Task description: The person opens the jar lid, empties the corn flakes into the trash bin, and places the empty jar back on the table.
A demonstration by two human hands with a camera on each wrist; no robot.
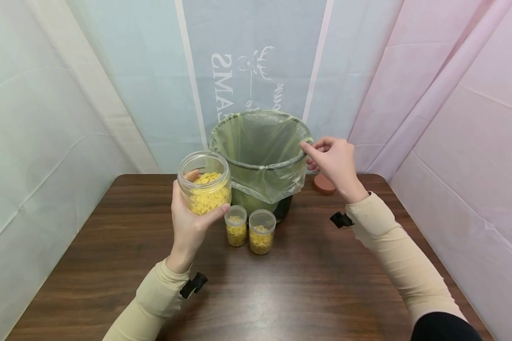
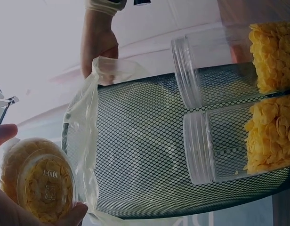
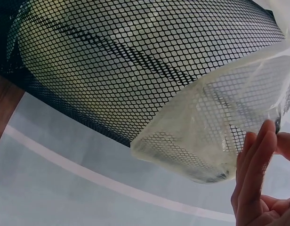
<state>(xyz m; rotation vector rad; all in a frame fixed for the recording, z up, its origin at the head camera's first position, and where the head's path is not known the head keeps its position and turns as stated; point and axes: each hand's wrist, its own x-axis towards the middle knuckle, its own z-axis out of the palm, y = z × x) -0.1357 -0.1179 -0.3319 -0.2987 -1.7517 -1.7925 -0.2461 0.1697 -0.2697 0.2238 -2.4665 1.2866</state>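
My left hand (image 1: 192, 227) grips a wide clear jar (image 1: 209, 201) with no lid on it, partly filled with yellow flakes. It is held up in front of the left side of a black mesh bin. The left wrist view shows the jar's round base (image 2: 48, 188). A thin, pale green bin liner (image 1: 266, 182) lines the bin and folds over its rim (image 1: 256, 166). My right hand (image 1: 334, 161) is at the rim's right side, pinching the liner edge there between thumb and fingers. Fingertips (image 3: 269, 129) meet the liner in the right wrist view.
Two smaller clear jars, a left one (image 1: 236, 232) and a right one (image 1: 261, 239), stand before the bin, partly filled with yellow flakes. A reddish round lid (image 1: 324, 183) lies right of the bin on the brown wooden table (image 1: 256, 298). Pale curtains hang around the table.
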